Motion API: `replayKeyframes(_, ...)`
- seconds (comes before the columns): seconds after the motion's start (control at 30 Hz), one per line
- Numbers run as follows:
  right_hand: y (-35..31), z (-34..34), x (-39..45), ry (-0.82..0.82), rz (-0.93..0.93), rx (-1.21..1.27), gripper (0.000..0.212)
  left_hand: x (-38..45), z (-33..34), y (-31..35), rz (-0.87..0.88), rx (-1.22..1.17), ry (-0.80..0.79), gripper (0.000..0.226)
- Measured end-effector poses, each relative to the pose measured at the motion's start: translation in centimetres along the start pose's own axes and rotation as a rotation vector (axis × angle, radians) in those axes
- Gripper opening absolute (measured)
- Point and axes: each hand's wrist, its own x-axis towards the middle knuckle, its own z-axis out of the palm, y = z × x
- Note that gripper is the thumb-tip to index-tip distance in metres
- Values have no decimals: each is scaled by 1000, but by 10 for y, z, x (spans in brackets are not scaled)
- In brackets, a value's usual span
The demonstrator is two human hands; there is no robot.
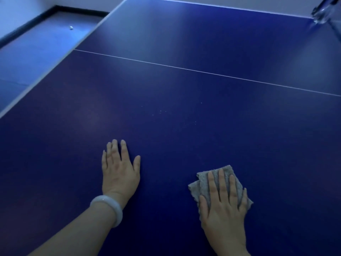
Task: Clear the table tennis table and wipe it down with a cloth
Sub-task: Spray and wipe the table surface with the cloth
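On the near half of the table (184,80), short of the thin white line (203,72) that crosses it, the right hand (224,206) presses flat on a folded grey cloth (204,180), its fingers (221,182) straight and slightly spread across the fabric. Further from the line's right end, the left hand (120,170) lies palm down on the bare blue surface, fingers straight and close together, thumb out; a pale bangle (108,207) circles that wrist. Clearing looks nearly done: the stretch around the line carries no bats or balls. Wiping seems under way, with much surface left. A few pale specks (160,111) lie between the hands and the line, probably the next to go. Beyond the line, at the far right corner, a clear glass-like object (321,13) stands on the table, too blurred to identify; it would need moving. Left of the line's end, a small white ball (71,27) rests on the floor (46,39).
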Motion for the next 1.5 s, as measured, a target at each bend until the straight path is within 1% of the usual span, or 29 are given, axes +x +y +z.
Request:
replayKeyframes(0.07,1,0,19,-23,-127,-24,61,-1,4,1,4,41,28,71)
replayKeyframes(0.13,9,-2,50,-46,-153,-68,61,-1,4,2,-3,50,25,71)
replayKeyframes(0.17,11,-4,70,-53,-84,-68,60,-1,4,1,-5,51,23,71)
replayKeyframes(0.23,8,-8,107,-58,149,-19,59,1,4,1,-13,66,7,71)
replayKeyframes(0.27,0,-9,120,-66,229,11,61,1,4,1,-15,69,-1,70)
replayKeyframes(0.3,-12,-8,126,-75,225,12,62,0,4,2,-15,66,-2,70)
replayKeyframes(0.33,-26,-5,127,-81,131,-6,64,0,3,3,-16,60,0,69)
replayKeyframes(0.43,-59,6,97,-90,-364,-46,63,1,2,3,-16,60,2,69)
replayKeyframes(0.47,-57,6,91,-99,-474,-48,61,1,2,3,-16,69,1,69)
replayKeyframes(0.5,-51,3,94,-115,-517,-51,60,0,2,3,-16,72,1,69)
replayKeyframes(0.53,-40,1,104,-117,-488,-61,59,0,2,3,-18,68,2,69)
replayKeyframes(0.57,-26,0,118,-107,-407,-81,58,0,3,3,-18,62,2,69)
replayKeyframes(0.63,0,-7,155,-89,-107,-100,57,0,3,2,-16,59,-1,69)
replayKeyframes(0.7,8,-19,187,-122,216,-12,59,0,4,2,-14,58,1,70)
replayKeyframes(0.73,3,-23,196,-127,310,28,60,0,5,1,-15,58,1,70)
replayKeyframes(0.77,-10,-23,201,-130,319,23,60,0,5,1,-15,61,1,70)
replayKeyframes(0.8,-25,-20,200,-116,241,-18,61,0,5,1,-16,66,1,70)
replayKeyframes(0.87,-59,-5,187,-55,-124,-125,61,0,6,1,-15,78,3,72)
replayKeyframes(0.9,-72,1,176,-42,-315,-156,61,0,6,1,-15,85,4,73)
replayKeyframes(0.93,-76,5,167,-62,-456,-171,62,0,6,1,-14,92,5,73)
replayKeyframes(0.97,-74,6,166,-98,-538,-177,63,1,6,1,-14,96,4,74)
replayKeyframes(1.0,-65,3,173,-130,-548,-182,64,1,6,1,-14,96,-1,76)
replayKeyframes(1.07,-33,1,202,-112,-392,-211,62,1,5,1,-14,87,-9,77)
replayKeyframes(1.13,0,-8,238,-97,-89,-197,65,1,5,1,-15,79,-19,77)
replayKeyframes(1.2,17,-21,269,-135,169,-82,69,1,5,1,-17,80,-25,77)
replayKeyframes(1.27,11,-27,294,-121,324,52,69,2,5,2,-21,84,-27,77)
replayKeyframes(1.33,-15,-28,315,-120,357,129,67,2,5,2,-19,87,-29,77)
replayKeyframes(1.4,-57,-24,328,-136,225,147,63,1,4,2,-18,85,-29,76)
replayKeyframes(1.5,-132,-10,311,-196,-177,31,58,1,1,4,-24,93,-38,74)
